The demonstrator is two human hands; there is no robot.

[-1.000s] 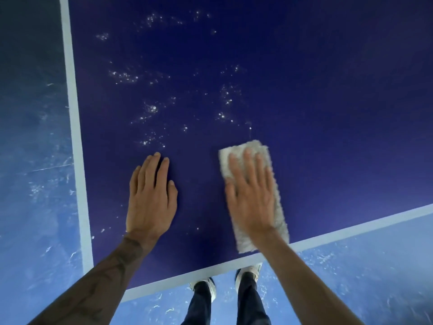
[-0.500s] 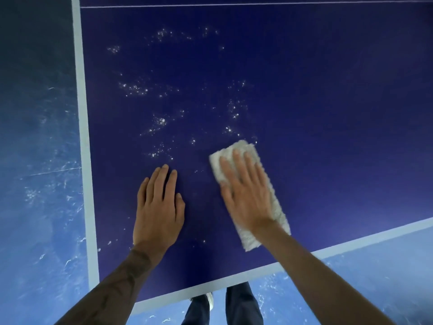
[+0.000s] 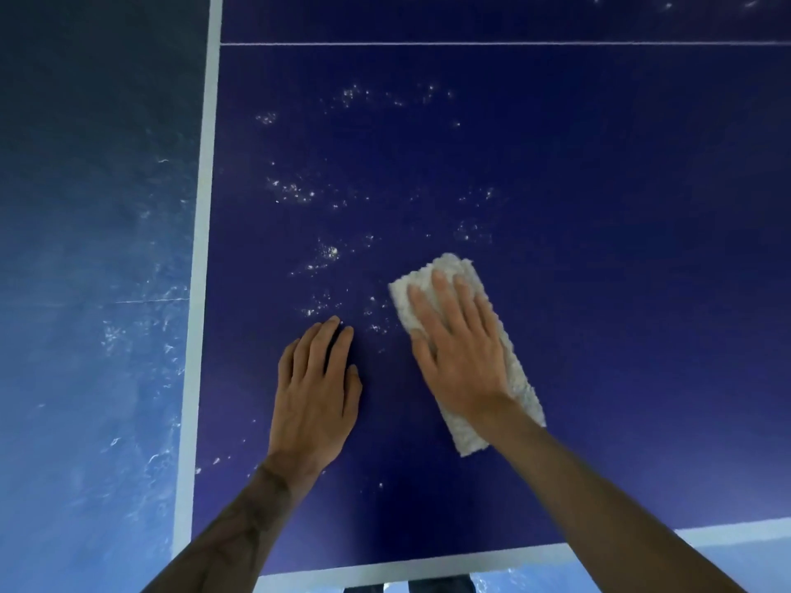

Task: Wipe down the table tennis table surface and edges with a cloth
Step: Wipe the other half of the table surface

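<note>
I am pushing the cloth (image 3: 468, 434) forward across the dark blue surface (image 3: 599, 250). Over the last second it has been travelling away from the near edge stripe (image 3: 385, 564) toward the scatter of white specks (image 3: 325, 252). Its leading end is now just reaching the nearest specks, where a second ago bare blue was still showing between them.

My right hand (image 3: 460, 357) is lying flat on top of the cloth, fingers (image 3: 441, 288) stretched straight and pressing down, not curling round anything. The cloth is sticking out beyond my fingertips and behind my wrist. My left hand (image 3: 316, 391) is sliding forward alongside, palm down on the surface, fingers together and holding nothing, their tips now just beside the closest specks.

I am also leaning further over: the thin centre line (image 3: 471, 44) is coming into view at the far side, and the near stripe is dropping low in my sight.

I am judging the strip behind the cloth as wiped. The dusty patch ahead and to the left, out to the side stripe (image 3: 201, 293), is still waiting, and so are the edges.
</note>
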